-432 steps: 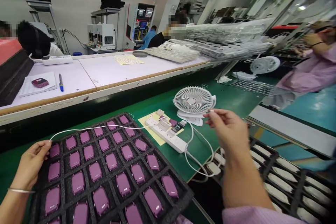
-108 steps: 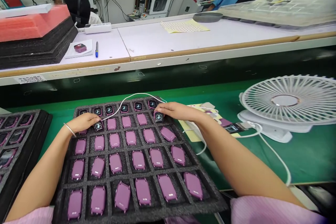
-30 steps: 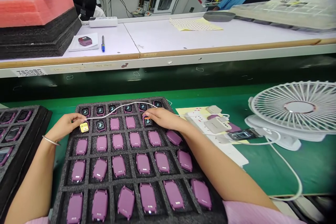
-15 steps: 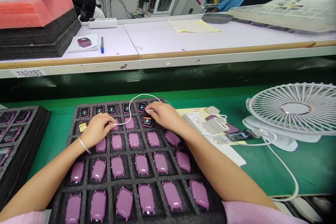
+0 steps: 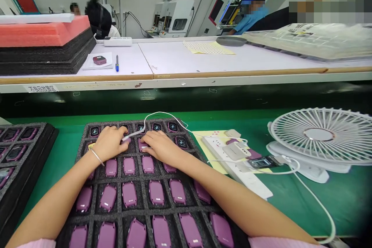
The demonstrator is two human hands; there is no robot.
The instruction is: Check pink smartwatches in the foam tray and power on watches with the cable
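Note:
A dark foam tray holds rows of purple smartwatch bodies without straps. Most lie with their backs up; along the far row the lit screens face up. My left hand is over the second row from the far edge, its thumb and fingers closed on the end of a white charging cable. Just right of it, my right hand has its fingertips closed around a purple smartwatch in its foam pocket. The fingers partly cover that smartwatch. A smartwatch with a lit screen sits right of this hand.
Right of the tray are a white power strip with plugs, a small black meter and a white fan. Another filled foam tray is at the left. A raised white shelf crosses behind; people are beyond it.
My right hand has moved left and nearer, from the far row's lit smartwatch to a purple one in the second row. My left hand stays at the cable end. The view has tilted up.

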